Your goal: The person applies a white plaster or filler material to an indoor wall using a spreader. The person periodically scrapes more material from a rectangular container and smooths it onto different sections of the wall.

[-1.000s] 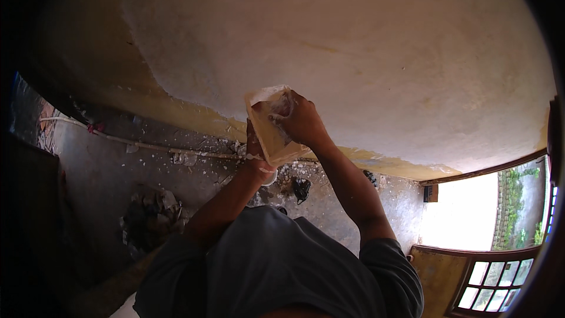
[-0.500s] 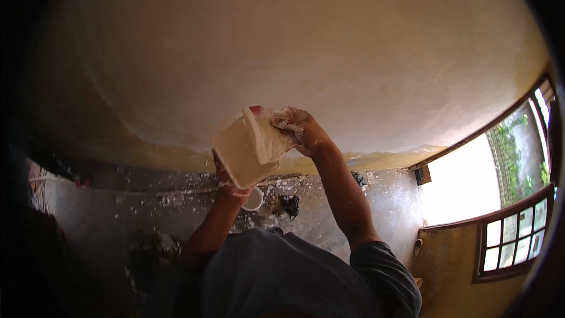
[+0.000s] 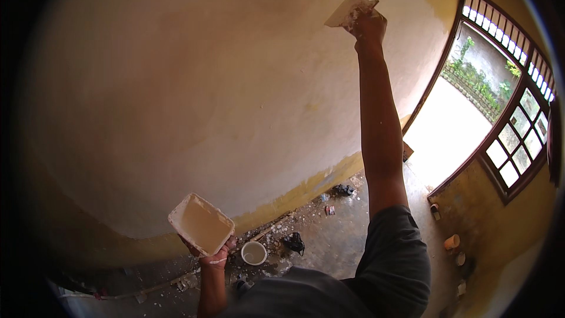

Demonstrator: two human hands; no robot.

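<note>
High on the plastered wall (image 3: 235,82), at the upper right, my right hand (image 3: 369,26) is closed on a flat, pale putty spreader (image 3: 344,13). White paste smears the spreader and my fingers, and its wide edge is at the wall surface; whether it presses there I cannot tell. Down at the lower left, my left hand (image 3: 219,253) grips a rectangular pale tub (image 3: 230,224) from underneath. Paste coats the tub's rim, and its inside is a smooth cream colour. The tub's underside hides most of my left fingers.
Below the wall, the floor holds a white round bucket (image 3: 254,253), a black plastic bag (image 3: 293,243), another dark bag (image 3: 342,190) and scattered white flakes. To the right are an open doorway (image 3: 444,129) and a paned window door (image 3: 518,135). An orange container (image 3: 451,242) stands by the right-hand wall.
My right hand has gone from the tub up and right to the wall with the spreader. My left hand has lowered the tub to the left. The view has turned.
</note>
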